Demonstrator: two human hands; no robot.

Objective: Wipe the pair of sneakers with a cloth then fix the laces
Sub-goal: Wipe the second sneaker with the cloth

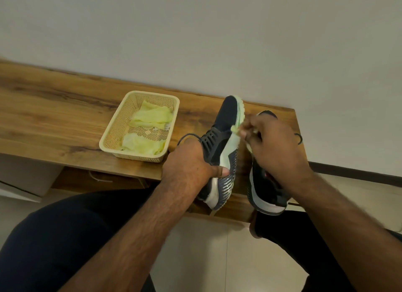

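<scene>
Brown wood-grain worktop [65, 108] against pale wall. My left hand [189, 161] grips tilted dark knit sneaker [226, 121], right of cream basket [113, 137]; right hand [274, 143] pinches pale yellow-green cloth [236, 129] against its sole edge. Wiping step; second dark sneaker [264, 201], further right, probably next.

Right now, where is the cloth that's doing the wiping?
The cloth is pinched in the right hand, against the sole edge of the tilted sneaker gripped by the left hand, right of the basket.
</scene>
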